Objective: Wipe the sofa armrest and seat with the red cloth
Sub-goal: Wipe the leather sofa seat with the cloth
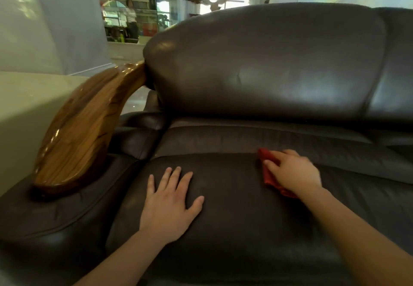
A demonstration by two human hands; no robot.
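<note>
A dark brown leather sofa fills the view. Its seat cushion (234,218) lies in front of me. The armrest (85,125) at the left has a glossy curved wooden top over dark leather padding. My left hand (172,203) rests flat on the seat with fingers spread and holds nothing. My right hand (292,171) presses the red cloth (268,177) against the seat near its rear edge, right of centre. Most of the cloth is hidden under that hand.
The padded backrest (268,62) rises behind the seat. A pale wall (20,111) stands just left of the armrest. A mirrored or glass panel (134,6) with a person in it is far behind, at the upper left.
</note>
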